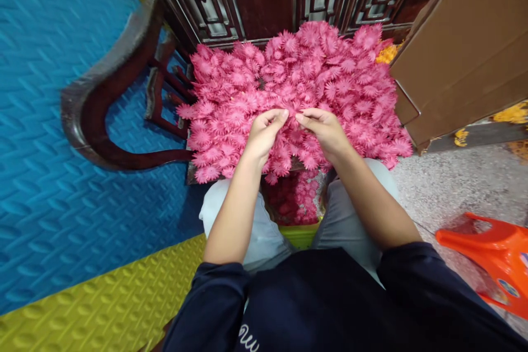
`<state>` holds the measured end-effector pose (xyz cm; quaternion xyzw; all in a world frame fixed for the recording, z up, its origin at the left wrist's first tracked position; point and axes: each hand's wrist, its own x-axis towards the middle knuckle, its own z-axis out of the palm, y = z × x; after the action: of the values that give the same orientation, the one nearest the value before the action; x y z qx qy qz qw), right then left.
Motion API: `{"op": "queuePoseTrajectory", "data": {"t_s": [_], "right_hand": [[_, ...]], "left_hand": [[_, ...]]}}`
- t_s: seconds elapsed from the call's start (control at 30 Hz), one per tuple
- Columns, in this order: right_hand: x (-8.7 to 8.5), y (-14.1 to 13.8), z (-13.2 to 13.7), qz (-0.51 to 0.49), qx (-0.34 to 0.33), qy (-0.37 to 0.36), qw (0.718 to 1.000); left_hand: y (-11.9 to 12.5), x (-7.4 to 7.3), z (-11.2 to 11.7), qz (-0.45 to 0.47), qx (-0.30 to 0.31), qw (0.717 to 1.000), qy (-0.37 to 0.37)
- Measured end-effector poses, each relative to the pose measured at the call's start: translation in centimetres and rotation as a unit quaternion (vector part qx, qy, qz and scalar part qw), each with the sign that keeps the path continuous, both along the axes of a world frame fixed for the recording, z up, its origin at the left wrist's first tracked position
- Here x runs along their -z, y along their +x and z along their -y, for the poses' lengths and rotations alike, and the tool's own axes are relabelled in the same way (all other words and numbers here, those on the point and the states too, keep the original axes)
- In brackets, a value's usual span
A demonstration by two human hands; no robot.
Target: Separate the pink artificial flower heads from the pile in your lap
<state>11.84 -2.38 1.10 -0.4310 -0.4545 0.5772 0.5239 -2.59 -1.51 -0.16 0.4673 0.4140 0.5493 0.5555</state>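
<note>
A thick pile of pink artificial flowers [330,74] covers the wooden seat in front of me. Over its near middle, my left hand [266,131] is closed in a pinch of thumb and forefinger. My right hand [324,131] pinches the same way, a small gap away. Between the fingertips is a pink artificial flower [292,114], which seems held at its edges by both hands. Its outline blends into the pile behind, so its exact shape is hard to make out.
A dark curved wooden armrest [94,115] stands at left, over blue matting [37,176]. More pink flowers fill a green container [301,235] between my knees. At right are a cardboard box [466,49], yellow flowers [511,114] and an orange plastic stool [495,250].
</note>
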Motion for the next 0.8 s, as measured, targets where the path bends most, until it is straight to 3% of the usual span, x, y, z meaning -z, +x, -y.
{"op": "queuePoseTrajectory", "data": {"t_s": [0.13,0.33,0.57,0.8], "right_hand": [[0.0,0.0,-0.1,0.008,-0.015,-0.014,1.0],[0.1,0.3,-0.2,-0.016,-0.01,-0.028,0.999],[-0.3,-0.3,0.3,0.033,-0.021,0.012,0.999],[0.2,-0.3,0.2,0.047,0.013,0.011,0.999]], "left_hand": [[-0.1,0.1,-0.1,0.003,-0.006,1.0,0.004],[-0.8,0.1,-0.5,-0.028,-0.066,0.997,0.002],[0.1,-1.0,0.6,-0.117,-0.041,0.991,0.044],[-0.2,-0.8,0.3,-0.141,-0.042,0.987,0.063]]}}
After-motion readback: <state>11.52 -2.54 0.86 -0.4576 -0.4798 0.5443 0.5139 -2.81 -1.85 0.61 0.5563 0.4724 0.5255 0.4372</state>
